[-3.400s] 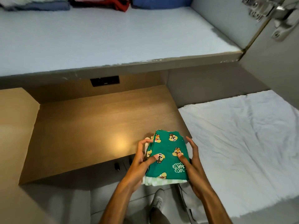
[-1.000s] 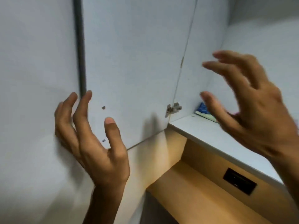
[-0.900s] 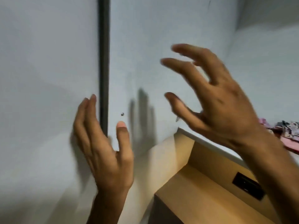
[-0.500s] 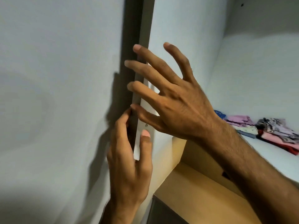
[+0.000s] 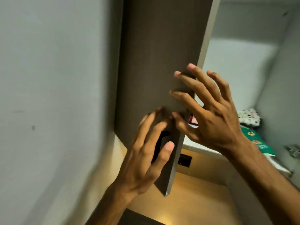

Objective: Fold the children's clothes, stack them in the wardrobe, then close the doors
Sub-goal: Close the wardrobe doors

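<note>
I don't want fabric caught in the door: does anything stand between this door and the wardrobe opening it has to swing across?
Nothing visible: the folded clothes lie back on the shelf, behind the door edge.

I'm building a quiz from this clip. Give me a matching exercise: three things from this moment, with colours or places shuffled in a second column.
Things:
1. wardrobe door
2. green garment
3. left hand

Descriptions:
A. lies folded on the white shelf
B. dark brown, partly swung
C. thumb at the door's lower edge

Pairs: 1-B, 2-A, 3-C
</note>
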